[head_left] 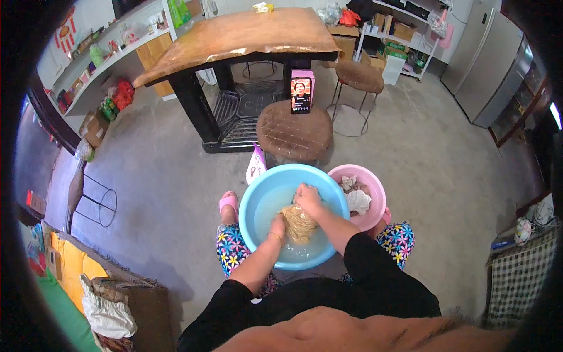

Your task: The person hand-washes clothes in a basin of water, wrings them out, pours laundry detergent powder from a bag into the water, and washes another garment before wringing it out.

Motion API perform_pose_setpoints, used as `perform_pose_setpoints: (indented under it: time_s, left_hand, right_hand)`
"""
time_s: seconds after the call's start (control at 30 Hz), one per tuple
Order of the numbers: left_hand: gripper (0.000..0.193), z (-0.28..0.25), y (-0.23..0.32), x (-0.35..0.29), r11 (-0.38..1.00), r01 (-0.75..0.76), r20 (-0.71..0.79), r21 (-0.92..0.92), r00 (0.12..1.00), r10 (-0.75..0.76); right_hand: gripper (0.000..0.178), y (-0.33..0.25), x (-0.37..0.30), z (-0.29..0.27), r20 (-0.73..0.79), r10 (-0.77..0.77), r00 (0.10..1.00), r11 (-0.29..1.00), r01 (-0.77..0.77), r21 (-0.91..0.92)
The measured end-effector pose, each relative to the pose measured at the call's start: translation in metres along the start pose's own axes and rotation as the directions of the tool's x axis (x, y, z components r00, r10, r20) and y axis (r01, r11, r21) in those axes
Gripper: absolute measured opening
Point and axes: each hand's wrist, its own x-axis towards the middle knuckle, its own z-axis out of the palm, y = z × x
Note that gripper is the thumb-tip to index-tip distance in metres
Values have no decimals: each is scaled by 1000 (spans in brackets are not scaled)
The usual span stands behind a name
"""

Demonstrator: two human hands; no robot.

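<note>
Both the left grip (278,226) and the right grip (308,198) are clamped on a tan cloth (299,226), set in cloudy water (267,202) inside a blue basin (293,168) at the frame's center; just right of it, a pink basin (377,190) holds pale cloths (358,202).

Reads as home, most like all-purpose living room. Inferred from tall silver fridge (489,56) at right, brown-covered table (252,29) at far side and padded stools (293,132) near it. Noted white shelf unit (400,10) holding cartons (404,30) beyond stools; also curved white counter (114,57) at left, crowded with small goods (85,76), including green bottle (95,56). Recorded yellow padding (76,261) at lower left, like domestic seating. Supported further by pink slipper (229,201), blue basin (244,202), and pink basin (380,185) of cloths (359,202), over plain grey floor (434,117).
</note>
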Motion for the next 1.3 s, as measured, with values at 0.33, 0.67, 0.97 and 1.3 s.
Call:
perform_pose_setpoints:
  time_s: [0.33,0.67,0.97,1.3]
  left_hand:
    - [52,4,23,-31,893,143,164,-428,983,-79]
    - [51,2,8,-7,895,139,96,-424,989,-108]
    - [48,-4,-9,5,867,157,-6,-472,984,-181]
    - [49,2,6,-14,850,209,37,-484,975,-219]
  right_hand:
    - [35,-45,-84,-54,-172,-397,901,903,417,102]
    - [23,-31,-80,-5,-225,-536,814,826,450,-338]
    - [27,-47,-44,16,163,-278,947,882,319,-348]
    - [24,-39,-6,34,138,-189,972,914,225,-338]
